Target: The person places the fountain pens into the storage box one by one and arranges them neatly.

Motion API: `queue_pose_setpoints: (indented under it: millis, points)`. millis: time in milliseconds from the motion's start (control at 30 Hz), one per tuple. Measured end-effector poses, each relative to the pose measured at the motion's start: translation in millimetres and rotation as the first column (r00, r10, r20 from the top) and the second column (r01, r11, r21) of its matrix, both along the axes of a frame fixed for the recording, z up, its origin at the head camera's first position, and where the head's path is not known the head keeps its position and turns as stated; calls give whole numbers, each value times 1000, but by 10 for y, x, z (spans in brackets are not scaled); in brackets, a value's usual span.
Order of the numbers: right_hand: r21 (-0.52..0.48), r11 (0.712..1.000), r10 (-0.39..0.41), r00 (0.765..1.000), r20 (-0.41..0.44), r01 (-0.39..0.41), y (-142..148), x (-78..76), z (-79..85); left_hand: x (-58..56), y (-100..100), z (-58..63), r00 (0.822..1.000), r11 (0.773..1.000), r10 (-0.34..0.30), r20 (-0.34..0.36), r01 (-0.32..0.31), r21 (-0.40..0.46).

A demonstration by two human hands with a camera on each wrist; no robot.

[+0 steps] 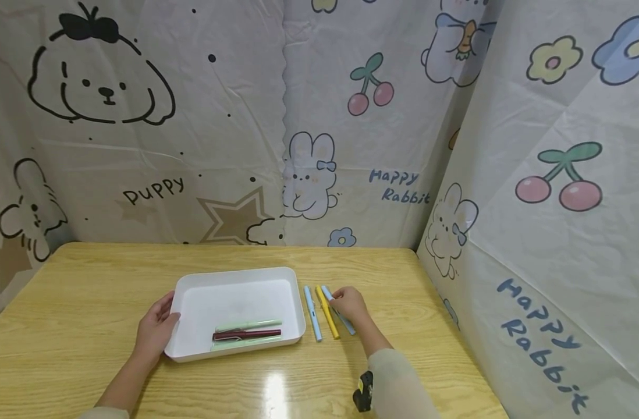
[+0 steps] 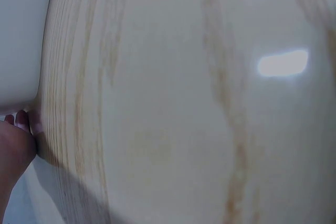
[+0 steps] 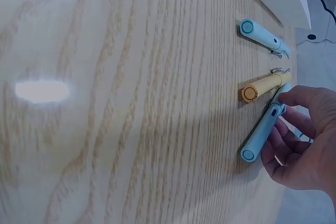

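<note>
My left hand (image 1: 156,327) grips the left side of a white tray (image 1: 235,291), its thumb over the rim. In the left wrist view, the left hand (image 2: 17,142) is at the tray's corner (image 2: 18,40). Green pens (image 1: 256,323) and a dark red pen (image 1: 251,334) lie along the tray's near side. Right of the tray, my right hand (image 1: 351,304) pinches the rightmost light blue pen (image 3: 260,135) near its upper part. Beside that pen lie a yellow pen (image 1: 327,314) and another light blue pen (image 1: 313,314).
The tray and pens are on a wooden table (image 1: 115,265). A printed cloth (image 1: 220,134) hangs behind the table and continues along its right side (image 1: 534,250). A black device (image 1: 364,393) is on the right wrist.
</note>
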State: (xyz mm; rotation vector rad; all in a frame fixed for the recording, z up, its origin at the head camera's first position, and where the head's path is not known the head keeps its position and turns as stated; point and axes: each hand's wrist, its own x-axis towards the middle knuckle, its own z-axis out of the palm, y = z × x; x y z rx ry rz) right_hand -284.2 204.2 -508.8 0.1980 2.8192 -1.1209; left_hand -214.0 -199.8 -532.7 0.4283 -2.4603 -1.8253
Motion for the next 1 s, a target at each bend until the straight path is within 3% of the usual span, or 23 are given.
queue_pose_setpoints:
  millis: [367, 1000]
  points:
    - [45, 999, 17, 1000, -22, -16, -17, 66, 36, -4, -1, -3, 1000, 1000, 0, 3, 0, -5]
    - [5, 1000, -9, 1000, -28, 9, 23, 30, 53, -15, -2, -11, 1000, 1000, 8, 17, -8, 12]
